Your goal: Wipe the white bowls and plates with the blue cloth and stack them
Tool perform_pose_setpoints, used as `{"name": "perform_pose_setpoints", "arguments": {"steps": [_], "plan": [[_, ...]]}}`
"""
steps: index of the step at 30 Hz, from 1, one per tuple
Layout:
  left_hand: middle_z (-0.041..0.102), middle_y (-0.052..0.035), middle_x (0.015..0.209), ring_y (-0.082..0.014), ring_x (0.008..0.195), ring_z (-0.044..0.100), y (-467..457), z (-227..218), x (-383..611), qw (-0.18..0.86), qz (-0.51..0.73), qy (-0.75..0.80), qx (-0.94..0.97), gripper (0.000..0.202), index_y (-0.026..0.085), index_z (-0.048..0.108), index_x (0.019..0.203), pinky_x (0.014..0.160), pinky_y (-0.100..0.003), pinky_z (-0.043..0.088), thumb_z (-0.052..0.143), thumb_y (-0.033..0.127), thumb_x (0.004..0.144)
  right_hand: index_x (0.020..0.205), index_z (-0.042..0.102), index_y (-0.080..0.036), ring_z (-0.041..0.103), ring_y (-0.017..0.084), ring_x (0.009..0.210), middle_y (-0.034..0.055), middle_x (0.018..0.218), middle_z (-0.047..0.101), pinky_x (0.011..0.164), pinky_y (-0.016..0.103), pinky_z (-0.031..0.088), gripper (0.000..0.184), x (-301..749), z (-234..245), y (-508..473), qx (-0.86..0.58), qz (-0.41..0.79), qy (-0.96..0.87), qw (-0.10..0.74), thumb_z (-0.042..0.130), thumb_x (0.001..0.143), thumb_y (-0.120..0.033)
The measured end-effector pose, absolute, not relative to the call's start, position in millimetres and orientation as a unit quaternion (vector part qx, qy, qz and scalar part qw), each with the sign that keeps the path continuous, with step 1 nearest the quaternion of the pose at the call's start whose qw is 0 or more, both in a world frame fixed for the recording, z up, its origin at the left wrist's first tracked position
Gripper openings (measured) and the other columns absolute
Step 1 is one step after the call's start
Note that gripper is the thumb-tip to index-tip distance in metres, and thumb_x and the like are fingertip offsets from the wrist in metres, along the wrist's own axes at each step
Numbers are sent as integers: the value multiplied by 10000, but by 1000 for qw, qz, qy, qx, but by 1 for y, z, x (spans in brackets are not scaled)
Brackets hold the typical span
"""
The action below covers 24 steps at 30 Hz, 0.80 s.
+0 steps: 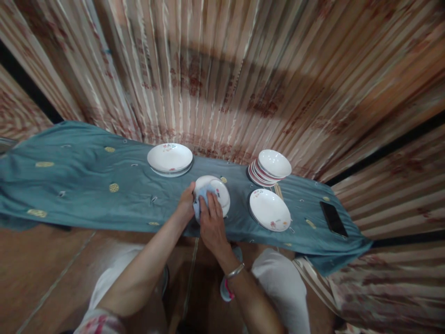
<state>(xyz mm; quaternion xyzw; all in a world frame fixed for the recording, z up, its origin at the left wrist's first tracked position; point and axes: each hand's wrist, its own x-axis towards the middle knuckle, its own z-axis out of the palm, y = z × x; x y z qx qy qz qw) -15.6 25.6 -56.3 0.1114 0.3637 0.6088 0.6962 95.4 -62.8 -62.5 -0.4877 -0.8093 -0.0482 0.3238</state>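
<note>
Steadies tilted white floral ceramic plate (219, 189) w/ left hand (185, 205) clamped on rim so right hand (212, 226), fingers flat & unclenched, presses pale-blue cloth (200, 200) against it.

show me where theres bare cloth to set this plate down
Widest bare patch: the cloth left of the plate stack and left hand. A smaller gap lies between the lone plate and the phone. Crowded: the held plate, bowl stack and lone plate sit close.
</note>
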Motion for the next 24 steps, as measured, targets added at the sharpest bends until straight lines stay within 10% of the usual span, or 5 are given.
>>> {"name": "perform_pose_setpoints", "arguments": {"steps": [12,24], "plan": [[700,-57,678,-237,987,703,17,-19,-2,670,645,364,50,394,161,680,785,950,-329,546,425,380,992,1361,581,-108,372,251,1457,156,1478,529,1221,463,313,418,91,-13,-7,-421,3,-874,245,429,972,-126],[753,-76,939,-230,1093,667,25,-35,2,647,677,339,94,201,149,689,920,967,-318,518,671,333,842,1117,656,-116,584,195,1144,109,1158,676,1086,332,402,320,94,9,40,-453,70,-864,208,362,995,-133]]}}
